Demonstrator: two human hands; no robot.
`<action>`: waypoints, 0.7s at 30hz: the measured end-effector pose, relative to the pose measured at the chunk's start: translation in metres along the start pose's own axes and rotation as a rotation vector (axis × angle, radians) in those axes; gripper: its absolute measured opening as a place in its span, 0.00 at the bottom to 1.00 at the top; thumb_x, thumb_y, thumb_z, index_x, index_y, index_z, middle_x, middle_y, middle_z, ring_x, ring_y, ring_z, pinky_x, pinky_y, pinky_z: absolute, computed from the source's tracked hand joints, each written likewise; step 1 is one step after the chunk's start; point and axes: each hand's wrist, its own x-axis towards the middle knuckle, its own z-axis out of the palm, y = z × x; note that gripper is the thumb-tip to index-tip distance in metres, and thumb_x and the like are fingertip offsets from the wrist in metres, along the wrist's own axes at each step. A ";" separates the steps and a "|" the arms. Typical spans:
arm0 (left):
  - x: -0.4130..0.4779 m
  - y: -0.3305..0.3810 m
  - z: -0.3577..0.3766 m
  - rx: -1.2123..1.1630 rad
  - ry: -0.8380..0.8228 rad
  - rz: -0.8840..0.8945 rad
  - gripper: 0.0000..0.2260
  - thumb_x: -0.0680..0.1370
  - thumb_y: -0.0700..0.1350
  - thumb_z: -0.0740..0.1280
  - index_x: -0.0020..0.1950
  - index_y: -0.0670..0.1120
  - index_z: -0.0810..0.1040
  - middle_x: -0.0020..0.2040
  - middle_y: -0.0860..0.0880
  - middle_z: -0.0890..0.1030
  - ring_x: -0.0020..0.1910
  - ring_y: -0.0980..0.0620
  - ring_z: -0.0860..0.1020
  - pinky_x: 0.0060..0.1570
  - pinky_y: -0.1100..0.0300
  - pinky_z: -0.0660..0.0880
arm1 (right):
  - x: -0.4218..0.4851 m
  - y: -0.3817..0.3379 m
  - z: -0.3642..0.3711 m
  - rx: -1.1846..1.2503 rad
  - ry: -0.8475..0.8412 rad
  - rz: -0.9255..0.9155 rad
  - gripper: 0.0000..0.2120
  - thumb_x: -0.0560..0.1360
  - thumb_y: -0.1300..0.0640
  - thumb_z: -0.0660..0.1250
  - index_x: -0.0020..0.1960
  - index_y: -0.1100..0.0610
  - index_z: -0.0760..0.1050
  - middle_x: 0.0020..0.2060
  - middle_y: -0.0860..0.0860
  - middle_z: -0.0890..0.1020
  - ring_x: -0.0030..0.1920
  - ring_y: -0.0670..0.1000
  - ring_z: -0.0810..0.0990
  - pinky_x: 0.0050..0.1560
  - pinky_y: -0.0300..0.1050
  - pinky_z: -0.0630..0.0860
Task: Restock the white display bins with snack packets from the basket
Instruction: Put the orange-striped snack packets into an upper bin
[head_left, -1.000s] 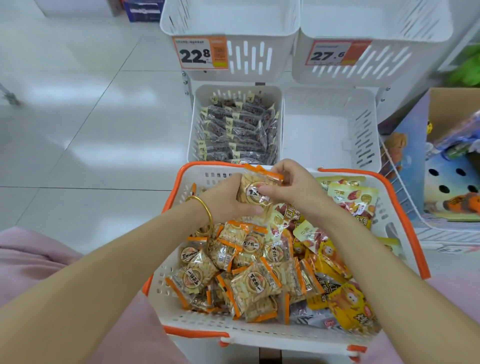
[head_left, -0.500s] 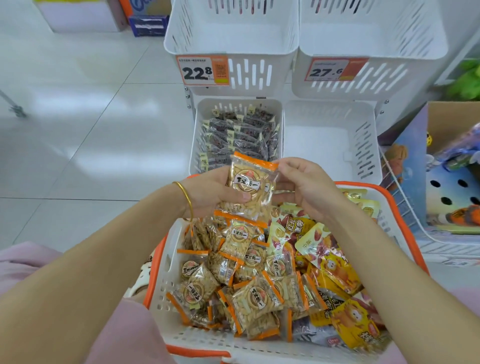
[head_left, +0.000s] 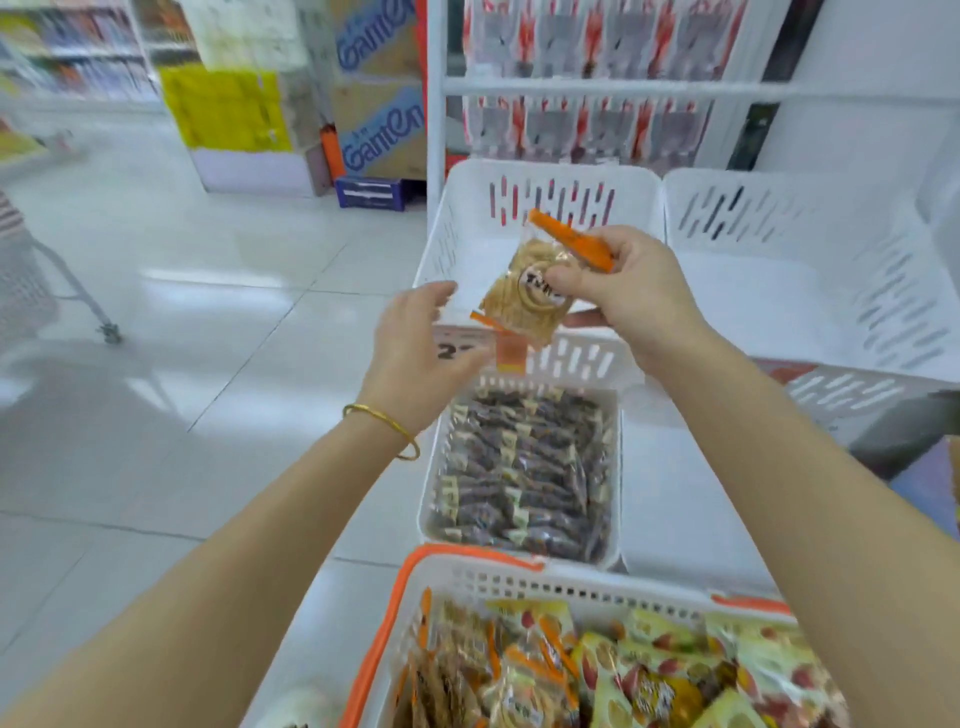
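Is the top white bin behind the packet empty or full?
Empty where visible: the top bin shows only bare white floor and slotted walls.

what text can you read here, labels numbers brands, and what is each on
"Gam": blue print on the cardboard boxes, rest unclear.
"2": price tag, rest hidden behind the left hand.
Round label on the snack packet in the right hand: blurred, unreadable.
Packets in the basket: print too blurred.
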 end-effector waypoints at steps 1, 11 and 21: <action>0.009 -0.010 -0.002 0.075 0.060 0.008 0.30 0.70 0.43 0.74 0.68 0.43 0.67 0.63 0.46 0.68 0.64 0.46 0.68 0.63 0.47 0.69 | 0.017 -0.001 0.003 -0.035 0.025 -0.032 0.11 0.71 0.66 0.71 0.42 0.53 0.72 0.41 0.53 0.77 0.41 0.51 0.80 0.34 0.43 0.81; 0.039 -0.057 0.023 0.136 0.001 0.037 0.41 0.69 0.41 0.74 0.76 0.45 0.53 0.76 0.47 0.53 0.75 0.51 0.51 0.65 0.73 0.45 | 0.112 0.047 0.076 -0.641 -0.030 -0.089 0.09 0.71 0.59 0.72 0.50 0.56 0.75 0.44 0.50 0.76 0.45 0.53 0.75 0.45 0.47 0.74; 0.039 -0.066 0.028 0.125 0.002 0.070 0.41 0.69 0.39 0.74 0.75 0.43 0.53 0.75 0.45 0.53 0.74 0.54 0.52 0.64 0.80 0.44 | 0.115 0.048 0.084 -0.533 -0.504 0.253 0.15 0.75 0.62 0.66 0.61 0.59 0.69 0.54 0.57 0.76 0.54 0.55 0.78 0.57 0.52 0.78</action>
